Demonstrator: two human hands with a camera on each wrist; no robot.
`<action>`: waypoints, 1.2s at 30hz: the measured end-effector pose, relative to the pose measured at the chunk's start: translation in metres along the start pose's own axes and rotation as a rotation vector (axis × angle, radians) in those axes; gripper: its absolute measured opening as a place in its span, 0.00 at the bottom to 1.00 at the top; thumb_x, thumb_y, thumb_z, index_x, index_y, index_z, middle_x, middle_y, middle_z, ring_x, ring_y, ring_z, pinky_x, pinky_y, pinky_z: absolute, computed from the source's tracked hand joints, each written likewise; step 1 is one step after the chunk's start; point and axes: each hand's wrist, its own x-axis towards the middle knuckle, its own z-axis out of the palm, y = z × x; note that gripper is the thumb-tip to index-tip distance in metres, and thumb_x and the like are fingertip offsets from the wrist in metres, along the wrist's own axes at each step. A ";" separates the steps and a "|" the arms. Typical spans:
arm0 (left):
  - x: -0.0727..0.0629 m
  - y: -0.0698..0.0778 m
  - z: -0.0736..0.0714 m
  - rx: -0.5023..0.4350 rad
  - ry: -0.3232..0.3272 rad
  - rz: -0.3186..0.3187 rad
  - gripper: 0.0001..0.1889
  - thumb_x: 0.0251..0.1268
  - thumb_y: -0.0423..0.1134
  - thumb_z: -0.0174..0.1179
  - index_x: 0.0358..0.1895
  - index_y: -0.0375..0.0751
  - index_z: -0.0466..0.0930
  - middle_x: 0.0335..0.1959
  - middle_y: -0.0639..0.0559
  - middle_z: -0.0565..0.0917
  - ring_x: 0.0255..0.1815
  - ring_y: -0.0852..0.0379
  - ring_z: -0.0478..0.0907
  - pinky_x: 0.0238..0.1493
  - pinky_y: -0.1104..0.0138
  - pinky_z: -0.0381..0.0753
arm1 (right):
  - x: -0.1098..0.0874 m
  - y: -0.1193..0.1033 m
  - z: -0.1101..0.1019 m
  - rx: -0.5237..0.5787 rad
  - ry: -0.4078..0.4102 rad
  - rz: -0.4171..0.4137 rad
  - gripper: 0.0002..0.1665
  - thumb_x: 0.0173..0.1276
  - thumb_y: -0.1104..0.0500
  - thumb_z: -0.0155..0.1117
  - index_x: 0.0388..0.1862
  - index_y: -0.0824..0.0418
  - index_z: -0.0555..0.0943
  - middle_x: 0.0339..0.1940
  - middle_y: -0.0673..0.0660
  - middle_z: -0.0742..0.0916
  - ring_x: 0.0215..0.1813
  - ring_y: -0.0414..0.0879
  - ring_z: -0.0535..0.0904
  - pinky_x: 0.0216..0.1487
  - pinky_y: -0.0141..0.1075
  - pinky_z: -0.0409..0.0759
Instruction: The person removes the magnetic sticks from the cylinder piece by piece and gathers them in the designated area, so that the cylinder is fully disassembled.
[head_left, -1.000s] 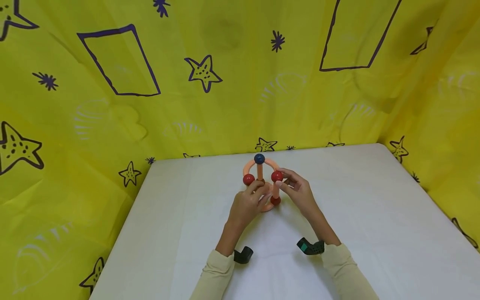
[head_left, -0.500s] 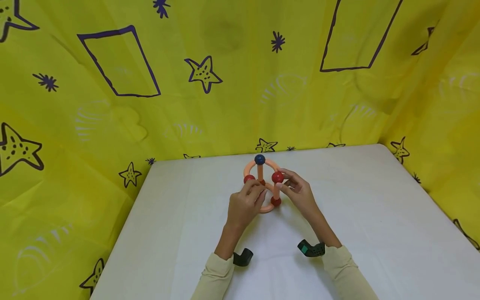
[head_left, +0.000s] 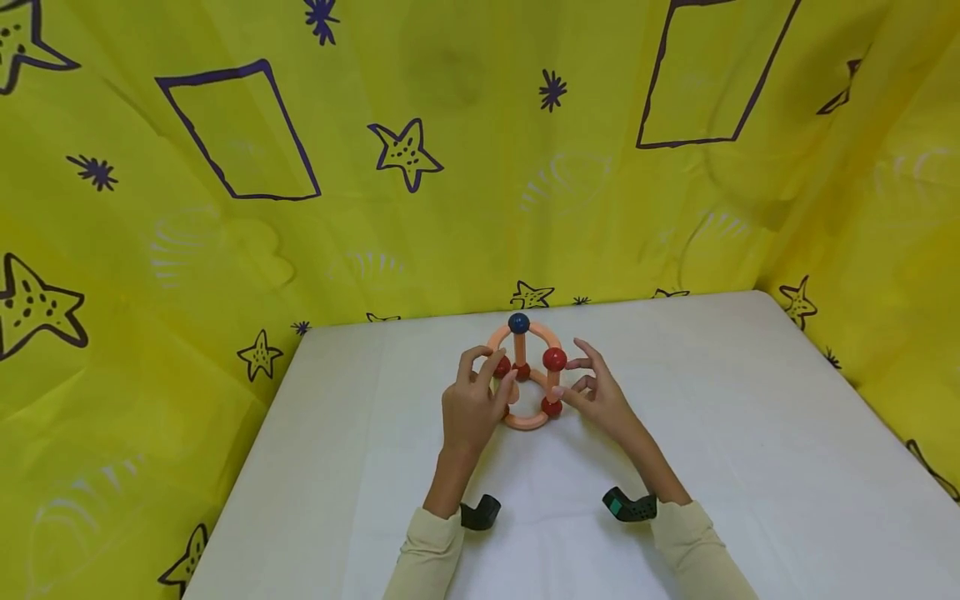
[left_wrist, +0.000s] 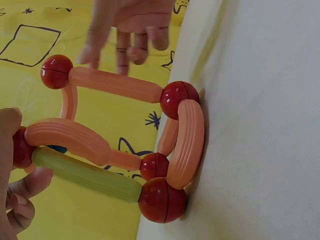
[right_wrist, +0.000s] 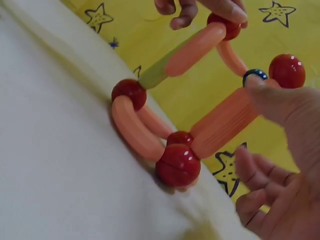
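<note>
A magnetic stick-and-ball frame stands upright on the white table [head_left: 420, 467]. Its blue ball [head_left: 519, 323] tops the back, joined by curved orange sticks to red balls at either side. My left hand [head_left: 471, 408] holds the upper left red ball [left_wrist: 21, 148] between thumb and finger. From that ball a green stick [left_wrist: 87, 175] runs down to the base, and a curved orange stick [left_wrist: 67, 137] hangs beside it. My right hand [head_left: 602, 400] is spread at the right upright stick [left_wrist: 115, 85], below the upper right red ball [head_left: 555, 359], its thumb overlapping the stick.
Yellow cloth [head_left: 480, 217] with dark star and frame drawings rises behind the table and at both sides. A black wrist device [head_left: 480, 512] sits on the left wrist, another black device [head_left: 630, 506] on the right. Cream sleeves cover both forearms.
My right hand has let go of the upper right red ball and spread its fingers. My left hand has moved left from the frame's middle to the upper left ball, uncovering the hanging curved stick.
</note>
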 end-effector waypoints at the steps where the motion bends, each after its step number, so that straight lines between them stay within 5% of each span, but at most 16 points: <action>1: -0.001 -0.001 0.000 -0.014 -0.006 -0.014 0.19 0.61 0.47 0.67 0.52 0.43 0.83 0.49 0.46 0.78 0.16 0.63 0.71 0.18 0.80 0.65 | 0.000 0.003 0.000 -0.039 -0.029 0.021 0.52 0.65 0.57 0.69 0.79 0.56 0.49 0.60 0.68 0.74 0.34 0.44 0.78 0.37 0.29 0.78; 7: -0.005 -0.005 0.001 -0.102 0.006 -0.046 0.18 0.65 0.47 0.64 0.54 0.43 0.82 0.48 0.46 0.78 0.25 0.58 0.80 0.24 0.73 0.78 | -0.002 0.016 0.006 -0.219 -0.144 0.141 0.48 0.67 0.51 0.67 0.75 0.68 0.55 0.60 0.70 0.76 0.37 0.48 0.77 0.37 0.35 0.78; 13: -0.006 -0.006 0.000 -0.107 0.028 -0.062 0.18 0.63 0.47 0.66 0.53 0.43 0.82 0.45 0.45 0.79 0.41 0.51 0.78 0.34 0.67 0.83 | 0.002 0.024 0.020 -0.325 -0.084 0.113 0.39 0.66 0.51 0.67 0.69 0.70 0.67 0.52 0.66 0.78 0.41 0.50 0.75 0.39 0.36 0.75; 19: -0.007 -0.007 -0.001 -0.123 0.008 -0.080 0.18 0.63 0.46 0.66 0.54 0.44 0.82 0.45 0.45 0.78 0.44 0.51 0.75 0.34 0.67 0.82 | 0.003 0.021 0.030 -0.386 -0.029 0.071 0.24 0.64 0.53 0.69 0.53 0.68 0.80 0.46 0.63 0.80 0.41 0.49 0.74 0.39 0.36 0.74; 27: -0.011 -0.007 -0.001 -0.142 -0.020 -0.087 0.19 0.64 0.46 0.66 0.55 0.44 0.81 0.45 0.46 0.77 0.46 0.51 0.74 0.37 0.66 0.80 | -0.002 0.020 0.039 -0.446 0.018 0.056 0.18 0.62 0.53 0.71 0.42 0.66 0.81 0.40 0.61 0.77 0.40 0.49 0.71 0.36 0.37 0.70; 36: -0.010 -0.008 -0.002 -0.139 -0.013 -0.067 0.19 0.63 0.46 0.66 0.56 0.45 0.81 0.45 0.46 0.77 0.46 0.52 0.73 0.36 0.66 0.79 | -0.001 0.018 0.044 -0.451 0.060 0.061 0.22 0.61 0.54 0.72 0.45 0.69 0.80 0.40 0.62 0.77 0.41 0.50 0.72 0.38 0.38 0.73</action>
